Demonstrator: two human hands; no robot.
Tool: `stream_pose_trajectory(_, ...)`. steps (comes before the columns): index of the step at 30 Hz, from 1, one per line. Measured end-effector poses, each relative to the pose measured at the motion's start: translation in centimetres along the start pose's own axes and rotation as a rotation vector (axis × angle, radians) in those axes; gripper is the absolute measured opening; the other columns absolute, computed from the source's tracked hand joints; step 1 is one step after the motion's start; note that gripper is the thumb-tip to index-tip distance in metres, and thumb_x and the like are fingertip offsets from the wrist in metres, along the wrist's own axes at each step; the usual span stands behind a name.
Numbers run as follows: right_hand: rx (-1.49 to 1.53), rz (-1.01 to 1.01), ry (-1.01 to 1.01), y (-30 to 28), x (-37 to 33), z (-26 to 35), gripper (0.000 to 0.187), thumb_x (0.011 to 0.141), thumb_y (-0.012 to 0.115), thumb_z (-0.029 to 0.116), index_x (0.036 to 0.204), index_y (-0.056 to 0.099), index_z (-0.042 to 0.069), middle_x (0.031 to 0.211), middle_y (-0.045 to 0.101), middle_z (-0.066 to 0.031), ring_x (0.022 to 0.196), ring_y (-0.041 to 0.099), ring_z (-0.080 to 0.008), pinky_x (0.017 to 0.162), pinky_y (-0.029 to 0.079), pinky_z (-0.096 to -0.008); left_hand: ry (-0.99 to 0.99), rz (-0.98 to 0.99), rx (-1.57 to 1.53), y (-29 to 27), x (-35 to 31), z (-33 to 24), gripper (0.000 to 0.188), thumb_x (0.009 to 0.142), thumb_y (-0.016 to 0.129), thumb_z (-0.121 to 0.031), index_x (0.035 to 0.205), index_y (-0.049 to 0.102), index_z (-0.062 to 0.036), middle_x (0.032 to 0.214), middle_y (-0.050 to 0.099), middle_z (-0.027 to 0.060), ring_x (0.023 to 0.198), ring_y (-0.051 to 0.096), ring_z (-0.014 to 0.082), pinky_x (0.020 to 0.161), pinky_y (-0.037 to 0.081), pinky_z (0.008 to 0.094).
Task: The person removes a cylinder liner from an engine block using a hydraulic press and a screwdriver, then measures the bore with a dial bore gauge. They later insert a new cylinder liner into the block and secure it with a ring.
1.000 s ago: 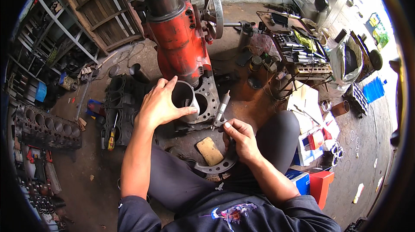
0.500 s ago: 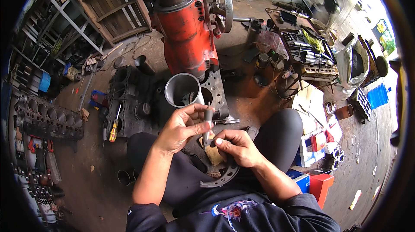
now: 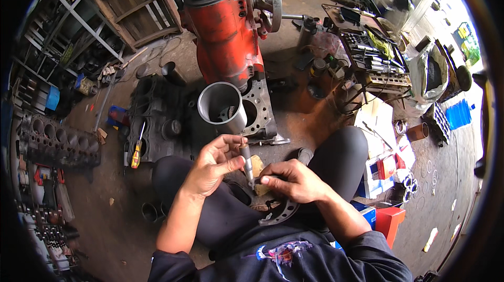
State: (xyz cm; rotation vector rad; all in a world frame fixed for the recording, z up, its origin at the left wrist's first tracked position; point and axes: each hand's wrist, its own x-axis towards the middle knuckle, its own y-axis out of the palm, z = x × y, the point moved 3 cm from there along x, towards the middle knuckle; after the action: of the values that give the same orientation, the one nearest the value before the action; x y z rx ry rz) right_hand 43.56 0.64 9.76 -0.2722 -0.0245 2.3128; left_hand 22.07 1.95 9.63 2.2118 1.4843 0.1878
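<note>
Over my lap I hold an outside micrometer with a C-shaped, holed frame. The fingers and thumb of my left hand pinch its grey barrel end, which tilts up. My right hand is closed on the frame near the barrel's base; its palm and fingers hide part of the frame. The curved end hangs below that hand, near my shirt. Just beyond my left hand, a bright metal cylinder liner stands upright on an engine block, apart from both hands.
A red boring machine with a handwheel rises behind the liner. Dark engine blocks and a yellow-handled screwdriver lie to the left. A tool tray, cardboard and a red box are on the right.
The micrometer's barrel has tipped further, its top leaning left, and my left hand has lowered slightly with it. The frame's curved end has shifted right. Both hands keep their hold.
</note>
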Motion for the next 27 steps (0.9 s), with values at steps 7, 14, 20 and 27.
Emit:
stream_pose_trajectory(7, -0.055, 0.012, -0.176, 1.7, 1.0, 0.1, 0.025, 0.100, 0.062, 0.027, 0.104, 0.069, 0.004, 0.074, 0.065, -0.0137, 0.067, 0.061, -0.0212, 0.066, 0.049, -0.0367, -0.149, 0.152, -0.094, 2.4, -0.5, 2.0, 0.079, 0.096, 0.064, -0.045, 0.145, 0.037, 0.0108, 0.144, 0.049, 0.0288, 0.136, 0.048, 0.0365, 0.114, 0.038, 0.0448)
stream_pose_trajectory(14, 0.217, -0.046, 0.105, -0.5, 0.1, -1.0, 0.026, 0.102, 0.061, 0.023, 0.099, 0.068, -0.002, 0.066, 0.056, 0.0011, 0.059, 0.050, -0.0069, 0.055, 0.041, -0.0252, 0.088, -0.013, -0.105, -0.3, -2.9, -1.1, 0.053, 0.096, 0.065, -0.020, 0.138, 0.046, 0.0045, 0.127, 0.061, 0.0166, 0.124, 0.058, 0.0286, 0.102, 0.049, 0.0419)
stream_pose_trajectory(20, 0.313, 0.239, 0.070, 2.8, 0.4, -0.4, 0.025, 0.102, 0.061, 0.023, 0.101, 0.069, 0.000, 0.072, 0.059, 0.0009, 0.064, 0.050, -0.0066, 0.058, 0.042, -0.0248, -0.022, 0.136, -0.207, 2.4, -0.6, 2.5, 0.085, 0.087, 0.071, -0.043, 0.145, 0.037, 0.0079, 0.140, 0.050, 0.0233, 0.134, 0.049, 0.0325, 0.111, 0.039, 0.0424)
stream_pose_trajectory(27, 0.398, 0.086, 0.205, 1.4, 0.0, -2.2, 0.024, 0.101, 0.061, 0.020, 0.103, 0.069, -0.003, 0.075, 0.062, -0.0019, 0.060, 0.053, -0.0093, 0.056, 0.042, -0.0244, -0.082, 0.240, -0.393, 2.2, -2.3, 1.4, 0.104, 0.089, 0.058, -0.066, 0.151, 0.025, 0.0112, 0.154, 0.029, 0.0346, 0.147, 0.028, 0.0418, 0.121, 0.022, 0.0467)
